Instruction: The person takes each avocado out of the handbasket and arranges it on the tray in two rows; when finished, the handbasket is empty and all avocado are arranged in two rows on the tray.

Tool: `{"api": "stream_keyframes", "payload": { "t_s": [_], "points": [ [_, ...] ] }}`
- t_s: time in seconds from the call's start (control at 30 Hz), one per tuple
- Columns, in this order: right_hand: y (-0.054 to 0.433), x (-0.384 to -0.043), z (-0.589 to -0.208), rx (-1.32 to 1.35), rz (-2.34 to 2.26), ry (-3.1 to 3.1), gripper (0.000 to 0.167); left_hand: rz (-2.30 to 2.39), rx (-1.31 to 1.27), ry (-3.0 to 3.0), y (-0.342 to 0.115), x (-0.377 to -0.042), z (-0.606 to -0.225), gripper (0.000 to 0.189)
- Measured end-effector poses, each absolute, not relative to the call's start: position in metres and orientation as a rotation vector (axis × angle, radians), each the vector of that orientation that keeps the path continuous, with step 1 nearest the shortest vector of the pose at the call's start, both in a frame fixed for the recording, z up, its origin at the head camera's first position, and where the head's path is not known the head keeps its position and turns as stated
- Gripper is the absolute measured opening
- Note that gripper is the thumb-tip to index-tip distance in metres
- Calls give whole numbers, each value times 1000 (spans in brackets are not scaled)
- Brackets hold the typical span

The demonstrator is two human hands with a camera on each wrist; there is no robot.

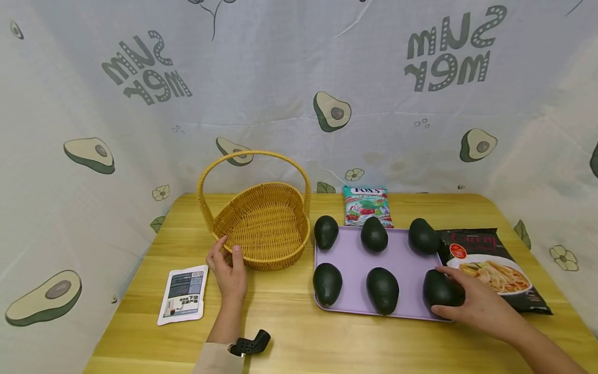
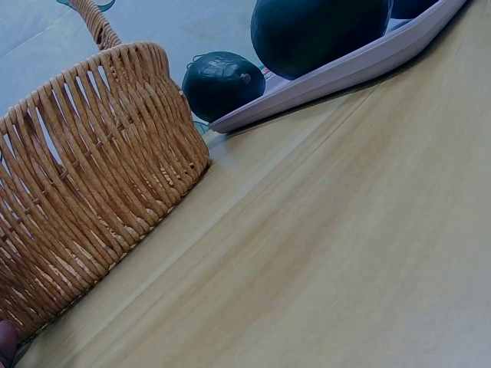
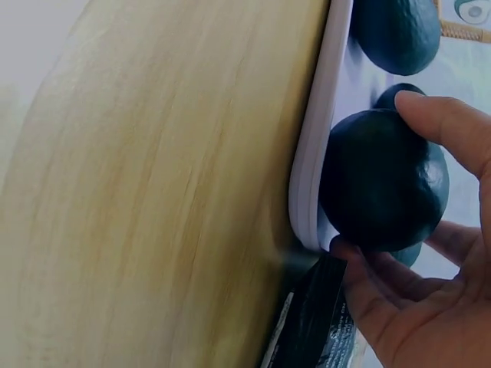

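Note:
A yellow woven basket (image 1: pixel 263 228) with a tall arched handle stands left of centre. My left hand (image 1: pixel 229 267) touches its near left side with fingers and thumb spread; in the left wrist view only a fingertip (image 2: pixel 7 337) shows, beside the basket wall (image 2: pixel 100 161). My right hand (image 1: pixel 483 304) grips a dark green avocado (image 1: pixel 439 290) at the near right corner of a lilac tray (image 1: pixel 348 267). In the right wrist view the thumb lies on one side of this avocado (image 3: pixel 383 180) and fingers on the other. Several more avocados (image 1: pixel 383 291) sit in two rows on the tray.
A black noodle packet (image 1: pixel 495 270) lies right of the tray, partly behind the right hand. Behind the tray is a green candy bag (image 1: pixel 367 206). A white pouch (image 1: pixel 184 294) lies left of the left hand. A printed curtain (image 1: pixel 280 67) hangs behind the wooden table (image 1: pixel 299 343).

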State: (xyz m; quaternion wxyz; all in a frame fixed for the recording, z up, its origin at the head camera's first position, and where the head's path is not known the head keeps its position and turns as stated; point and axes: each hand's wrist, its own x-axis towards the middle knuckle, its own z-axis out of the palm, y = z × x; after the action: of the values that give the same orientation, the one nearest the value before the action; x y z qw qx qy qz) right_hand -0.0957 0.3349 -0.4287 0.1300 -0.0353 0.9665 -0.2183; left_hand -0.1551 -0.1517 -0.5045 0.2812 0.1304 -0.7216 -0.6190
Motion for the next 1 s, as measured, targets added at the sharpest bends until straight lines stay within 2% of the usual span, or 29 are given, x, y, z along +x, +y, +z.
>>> {"api": "stream_keyframes", "payload": {
  "t_s": [0.7,1.0],
  "points": [
    [324,-101,-421,-107,-535,2895,101,-1653,377,-1951,-159,-154,-507,42],
    [331,-108,-412,-149,-610,2941,90,-1655,358,-1931,-157,-153,-507,42]
  ]
}}
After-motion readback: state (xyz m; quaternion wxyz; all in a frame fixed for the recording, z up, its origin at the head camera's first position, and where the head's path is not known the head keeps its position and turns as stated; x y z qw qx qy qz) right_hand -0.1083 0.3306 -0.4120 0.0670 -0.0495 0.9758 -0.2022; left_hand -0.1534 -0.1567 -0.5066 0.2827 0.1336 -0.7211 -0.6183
